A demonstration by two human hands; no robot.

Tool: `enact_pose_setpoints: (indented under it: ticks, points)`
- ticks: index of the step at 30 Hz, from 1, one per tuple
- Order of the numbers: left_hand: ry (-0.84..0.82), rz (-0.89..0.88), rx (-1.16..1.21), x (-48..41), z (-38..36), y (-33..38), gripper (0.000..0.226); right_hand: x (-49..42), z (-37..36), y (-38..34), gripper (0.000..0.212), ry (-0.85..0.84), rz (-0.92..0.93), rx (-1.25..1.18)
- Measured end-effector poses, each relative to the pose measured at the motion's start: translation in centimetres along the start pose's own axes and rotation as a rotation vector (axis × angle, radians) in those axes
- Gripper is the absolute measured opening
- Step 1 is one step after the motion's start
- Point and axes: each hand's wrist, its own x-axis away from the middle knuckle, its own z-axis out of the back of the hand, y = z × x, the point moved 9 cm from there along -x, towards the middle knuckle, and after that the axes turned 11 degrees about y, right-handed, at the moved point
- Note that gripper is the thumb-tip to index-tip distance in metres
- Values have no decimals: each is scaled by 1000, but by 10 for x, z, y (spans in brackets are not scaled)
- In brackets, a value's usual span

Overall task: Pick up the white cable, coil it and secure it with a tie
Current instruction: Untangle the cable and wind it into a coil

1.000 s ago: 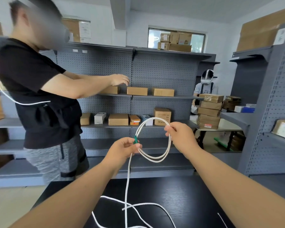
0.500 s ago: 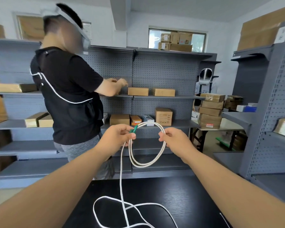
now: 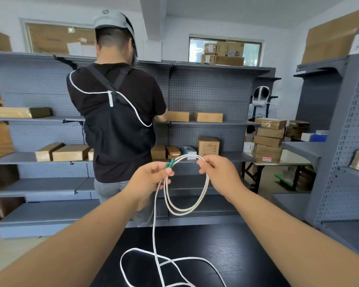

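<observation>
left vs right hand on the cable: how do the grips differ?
1. The left hand grips the coil at its left side, where the green plug sticks out; the right hand pinches plain white cable at the top right.
2. The slack drops to the table from the left hand; none hangs from the right hand.
Shared: both hold the same coil, raised above the table.

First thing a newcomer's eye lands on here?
Front and centre, a loop of white cable is held up: the left hand pinches it by the green plug, and the right hand grips the loop's top. The rest trails onto the black table in loose curls. Behind, a person in a black shirt faces the grey shelves.
</observation>
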Motion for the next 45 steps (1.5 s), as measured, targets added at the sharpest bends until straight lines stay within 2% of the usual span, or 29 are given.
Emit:
enact_pose_setpoints:
  ticks: [6,18,24,30,38,45]
  points:
    - [0,-50,-165,-1,2,8,5,0,3,-6,15,24,72,52]
    - [86,-95,-82,-5,-1,11,13,5,9,-12,18,66,183,96]
    - [197,-251,-187,-5,-2,20,18,7,3,-8,18,43,151,76]
    - [227,-336,-298,-2,-5,22,20,7,0,-3,15,3,92,52]
    - [266,-369,-355,-2,-3,23,28,8,-6,-1,16,-33,55,-13]
    - [207,-331,-311,-8,2,21,14,4,-10,9,17,-26,-55,-120]
